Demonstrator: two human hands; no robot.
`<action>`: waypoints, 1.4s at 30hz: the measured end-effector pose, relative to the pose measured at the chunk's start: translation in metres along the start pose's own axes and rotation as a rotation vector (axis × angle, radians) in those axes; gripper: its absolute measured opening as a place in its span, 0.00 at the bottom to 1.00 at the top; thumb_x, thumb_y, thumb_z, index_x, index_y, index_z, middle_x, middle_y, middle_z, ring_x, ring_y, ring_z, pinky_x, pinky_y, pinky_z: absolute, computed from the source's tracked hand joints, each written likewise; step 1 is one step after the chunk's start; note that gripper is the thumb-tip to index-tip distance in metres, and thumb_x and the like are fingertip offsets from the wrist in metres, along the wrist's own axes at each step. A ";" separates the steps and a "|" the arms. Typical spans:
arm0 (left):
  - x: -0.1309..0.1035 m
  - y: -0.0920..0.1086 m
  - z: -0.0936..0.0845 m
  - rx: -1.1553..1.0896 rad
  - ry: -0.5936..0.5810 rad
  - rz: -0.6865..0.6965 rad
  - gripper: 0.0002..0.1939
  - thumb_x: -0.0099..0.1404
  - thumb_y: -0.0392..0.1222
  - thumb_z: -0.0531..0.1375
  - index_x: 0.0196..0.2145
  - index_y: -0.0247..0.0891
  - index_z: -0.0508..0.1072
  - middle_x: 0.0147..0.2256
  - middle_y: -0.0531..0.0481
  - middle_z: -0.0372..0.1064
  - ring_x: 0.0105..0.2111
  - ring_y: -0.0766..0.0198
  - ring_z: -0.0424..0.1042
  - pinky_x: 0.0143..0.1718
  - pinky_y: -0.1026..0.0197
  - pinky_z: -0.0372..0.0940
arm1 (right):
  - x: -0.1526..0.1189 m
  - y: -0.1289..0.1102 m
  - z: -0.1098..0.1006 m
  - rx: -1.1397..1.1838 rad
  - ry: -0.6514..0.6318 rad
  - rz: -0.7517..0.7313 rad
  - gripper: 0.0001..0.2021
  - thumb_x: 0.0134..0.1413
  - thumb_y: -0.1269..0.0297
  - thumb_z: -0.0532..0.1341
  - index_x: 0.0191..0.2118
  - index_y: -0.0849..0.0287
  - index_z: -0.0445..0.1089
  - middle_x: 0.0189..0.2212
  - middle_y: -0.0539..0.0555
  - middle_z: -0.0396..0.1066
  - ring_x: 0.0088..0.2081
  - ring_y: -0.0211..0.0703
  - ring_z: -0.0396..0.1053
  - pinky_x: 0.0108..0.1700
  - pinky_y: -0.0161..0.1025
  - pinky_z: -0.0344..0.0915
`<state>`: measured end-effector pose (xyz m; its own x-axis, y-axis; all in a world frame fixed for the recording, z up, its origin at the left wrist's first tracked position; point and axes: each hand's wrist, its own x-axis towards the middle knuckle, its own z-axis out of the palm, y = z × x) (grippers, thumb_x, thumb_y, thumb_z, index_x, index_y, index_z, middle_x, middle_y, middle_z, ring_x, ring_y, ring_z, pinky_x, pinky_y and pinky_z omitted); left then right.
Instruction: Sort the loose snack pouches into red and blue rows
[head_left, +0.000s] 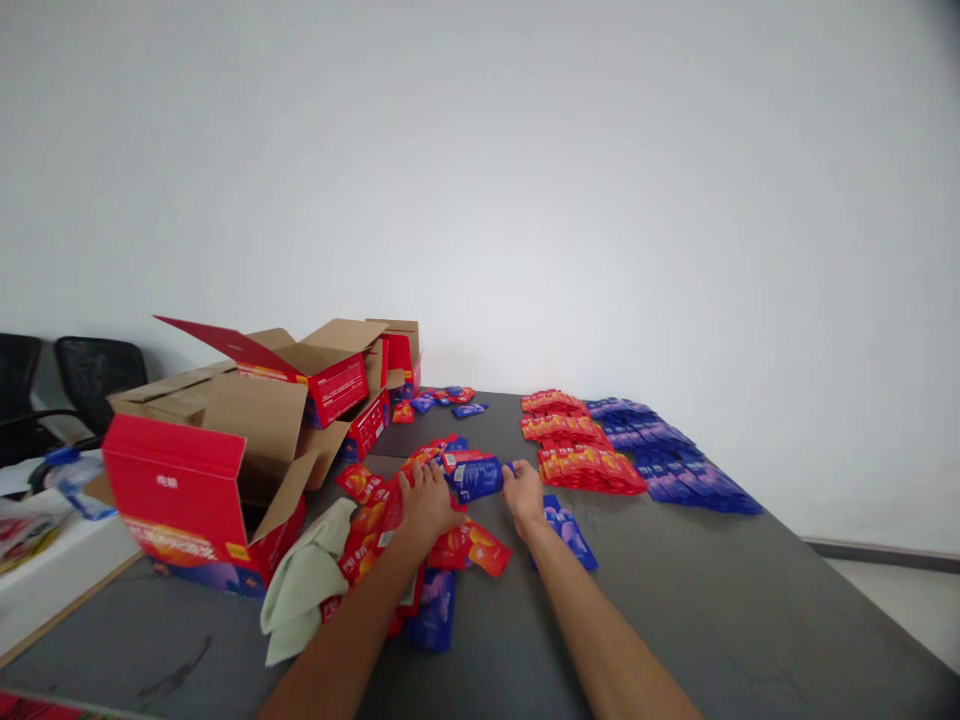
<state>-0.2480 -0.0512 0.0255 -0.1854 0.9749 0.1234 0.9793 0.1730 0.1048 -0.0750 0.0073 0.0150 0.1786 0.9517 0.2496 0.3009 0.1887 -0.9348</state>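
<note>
Head view: the right hand [523, 494] has its grip clamped on one end of a blue pouch [478, 480], beside the mixed pile [369, 528] of pouches on the counter [675, 600]. The left hand [426, 506] lies over the pile; whether its grip is closed cannot be told. Red rows [589, 468] and blue rows [688, 480] stand at right.

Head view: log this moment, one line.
left hand: at mixed pouch pile | right hand: holding blue pouch | table right: red pouch rows, blue pouch rows | table left: open cartons
</note>
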 end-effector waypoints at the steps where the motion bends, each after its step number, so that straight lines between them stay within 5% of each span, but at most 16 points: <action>1: 0.001 0.000 0.000 -0.004 0.041 0.004 0.56 0.47 0.56 0.65 0.65 0.23 0.49 0.65 0.23 0.46 0.66 0.34 0.39 0.61 0.33 0.32 | -0.001 0.000 -0.004 0.035 -0.001 0.005 0.12 0.49 0.53 0.61 0.28 0.57 0.67 0.21 0.50 0.70 0.24 0.41 0.66 0.26 0.34 0.61; 6: -0.003 0.023 0.005 -0.190 0.107 0.271 0.48 0.50 0.44 0.63 0.66 0.31 0.51 0.67 0.35 0.46 0.68 0.43 0.38 0.65 0.43 0.34 | -0.010 -0.003 -0.016 0.201 -0.062 0.038 0.16 0.48 0.47 0.60 0.28 0.56 0.64 0.21 0.48 0.67 0.21 0.38 0.64 0.23 0.34 0.61; 10: -0.004 0.046 0.017 -0.474 0.116 0.407 0.37 0.57 0.34 0.55 0.64 0.34 0.56 0.65 0.40 0.53 0.65 0.52 0.49 0.66 0.50 0.43 | -0.020 -0.010 -0.022 0.307 -0.120 0.039 0.19 0.48 0.43 0.61 0.29 0.57 0.65 0.21 0.48 0.67 0.21 0.38 0.65 0.24 0.35 0.63; 13: -0.003 0.054 0.024 -0.734 0.152 0.340 0.30 0.60 0.28 0.49 0.61 0.34 0.61 0.58 0.40 0.63 0.59 0.58 0.62 0.61 0.55 0.55 | -0.025 -0.018 -0.033 0.414 -0.218 0.035 0.21 0.51 0.42 0.59 0.36 0.59 0.68 0.27 0.52 0.72 0.28 0.42 0.71 0.30 0.37 0.68; 17: -0.003 0.059 0.025 -1.052 0.184 0.126 0.27 0.61 0.31 0.53 0.59 0.33 0.62 0.54 0.39 0.68 0.53 0.56 0.68 0.56 0.56 0.60 | -0.028 -0.018 -0.051 0.407 -0.318 -0.092 0.19 0.56 0.47 0.59 0.42 0.59 0.70 0.35 0.55 0.74 0.37 0.44 0.72 0.40 0.39 0.68; 24: -0.011 0.073 0.023 -1.506 0.073 -0.033 0.25 0.53 0.36 0.66 0.50 0.35 0.71 0.44 0.43 0.75 0.44 0.56 0.74 0.46 0.58 0.66 | -0.034 0.002 -0.061 0.135 -0.324 -0.112 0.16 0.49 0.55 0.63 0.42 0.57 0.71 0.35 0.52 0.74 0.32 0.41 0.70 0.36 0.37 0.67; 34: -0.022 0.086 0.017 -1.673 -0.102 0.062 0.27 0.46 0.41 0.70 0.46 0.35 0.74 0.38 0.45 0.77 0.35 0.58 0.75 0.37 0.60 0.69 | -0.030 0.006 -0.076 0.198 -0.259 0.010 0.16 0.47 0.50 0.65 0.34 0.58 0.66 0.22 0.45 0.63 0.23 0.35 0.61 0.25 0.31 0.57; 42: -0.022 0.088 0.025 -1.610 -0.192 -0.048 0.24 0.48 0.42 0.69 0.44 0.35 0.74 0.36 0.46 0.76 0.31 0.61 0.74 0.33 0.62 0.68 | -0.025 0.018 -0.084 0.136 -0.230 0.078 0.15 0.44 0.52 0.65 0.29 0.57 0.64 0.20 0.45 0.63 0.21 0.33 0.59 0.23 0.30 0.55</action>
<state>-0.1560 -0.0544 0.0069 -0.0780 0.9968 -0.0160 -0.1444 0.0045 0.9895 0.0046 -0.0333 0.0135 -0.0261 0.9916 0.1264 0.1629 0.1289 -0.9782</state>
